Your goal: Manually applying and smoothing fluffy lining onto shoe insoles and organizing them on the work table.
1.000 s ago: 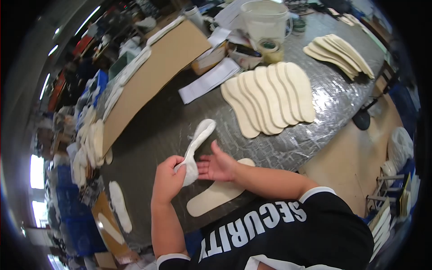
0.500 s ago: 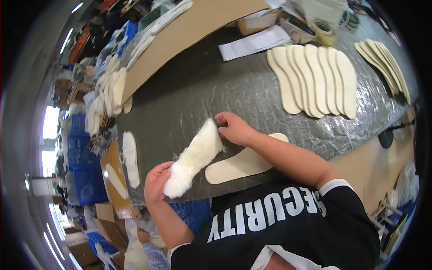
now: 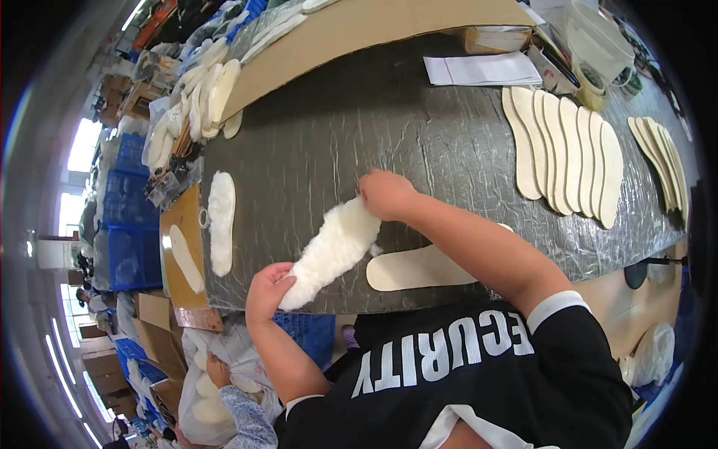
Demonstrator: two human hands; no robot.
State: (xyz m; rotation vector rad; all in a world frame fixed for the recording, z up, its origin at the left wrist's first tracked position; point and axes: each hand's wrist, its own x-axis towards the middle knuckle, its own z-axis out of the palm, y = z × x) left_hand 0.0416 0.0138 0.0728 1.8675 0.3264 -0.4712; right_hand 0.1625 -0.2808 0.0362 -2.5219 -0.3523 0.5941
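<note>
So both hands are on one fleecy white insole (image 3: 333, 251), stretched out between them just above the bench (image 3: 336, 135), w/ the long axis running diagonally. Left hand (image 3: 268, 290) has its grip pinched on the lower end, thumb on top, fingers curled under; right hand (image 3: 385, 194) is closed on the upper end, though exact finger positions are hidden behind the knuckles. Holding it by both tips keeps the floppy fleece taut and flat, prob. so it can be lined up w/ something.

Just beside it, partly under the right forearm, lies a flat beige insole board (image 3: 419, 268), near the bench's front edge, close enough that the two shapes can be matched. Further back on the right, a row of beige boards (image 3: 565, 153) sits overlapped like shingles, apart from the working spot, and a second fan of them (image 3: 662, 161) lies beyond. Another fleecy insole (image 3: 221, 228) rests alone at the left end of the bench. A long cardboard sheet (image 3: 359, 37) lies along the far edge, w/ a white paper (image 3: 482, 69) and a white bucket (image 3: 598, 34) near it. Blue crates (image 3: 131, 224) stand off the left end.
</note>
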